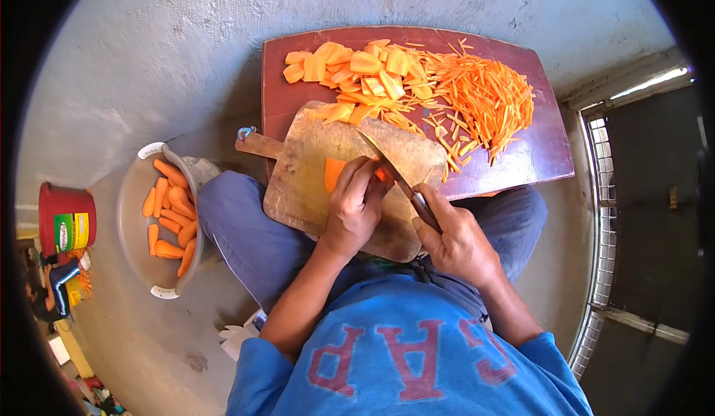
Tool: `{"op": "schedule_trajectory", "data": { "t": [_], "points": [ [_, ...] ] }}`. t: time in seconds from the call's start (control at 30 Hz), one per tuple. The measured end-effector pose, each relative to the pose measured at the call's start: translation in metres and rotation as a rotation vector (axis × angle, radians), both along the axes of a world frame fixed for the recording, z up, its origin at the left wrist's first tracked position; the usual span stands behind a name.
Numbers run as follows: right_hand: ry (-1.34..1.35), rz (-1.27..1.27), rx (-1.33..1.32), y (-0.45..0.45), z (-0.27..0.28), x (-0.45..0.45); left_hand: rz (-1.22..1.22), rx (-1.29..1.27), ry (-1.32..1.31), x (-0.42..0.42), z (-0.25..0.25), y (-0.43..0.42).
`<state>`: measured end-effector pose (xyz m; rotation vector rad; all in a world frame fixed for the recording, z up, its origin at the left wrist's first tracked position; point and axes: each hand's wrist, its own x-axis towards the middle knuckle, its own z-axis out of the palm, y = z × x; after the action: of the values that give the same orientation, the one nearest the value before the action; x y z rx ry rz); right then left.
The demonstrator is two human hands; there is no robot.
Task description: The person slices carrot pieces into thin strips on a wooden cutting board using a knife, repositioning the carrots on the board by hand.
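My left hand (pixel 353 209) is closed on an orange carrot piece (pixel 334 173) on the wooden cutting board (pixel 302 151). One end of the piece sticks out left of my fingers. My right hand (pixel 456 239) grips the dark handle of a knife (pixel 399 175), whose blade slants up and left beside my left fingertips. Behind the board, on the dark red table (pixel 287 103), lie a heap of flat carrot slices (pixel 365 63) and, to its right, a pile of thin carrot strips (pixel 488 99). A few slices rest on the board's far edge.
A grey basin (pixel 132 226) with several whole carrots (pixel 175 206) stands on the floor at left. Farther left are a red bucket (pixel 48 218) and another person (pixel 56 289). A blue wall (pixel 186 43) rises behind the table; a dark door (pixel 655 185) is at right.
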<state>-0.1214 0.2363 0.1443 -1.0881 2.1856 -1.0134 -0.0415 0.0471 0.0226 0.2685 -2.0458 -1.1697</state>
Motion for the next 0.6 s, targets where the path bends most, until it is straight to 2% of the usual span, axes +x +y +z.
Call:
{"op": "schedule_trajectory", "data": {
  "t": [0.4,0.6],
  "points": [
    [-0.006,0.033,0.096,-0.02,0.033,-0.009,-0.028,0.084,0.002,0.003,0.003,0.002],
    [-0.069,0.016,0.178,-0.027,0.042,-0.014,0.001,0.024,-0.019,0.004,0.0,-0.001]
  ]
}}
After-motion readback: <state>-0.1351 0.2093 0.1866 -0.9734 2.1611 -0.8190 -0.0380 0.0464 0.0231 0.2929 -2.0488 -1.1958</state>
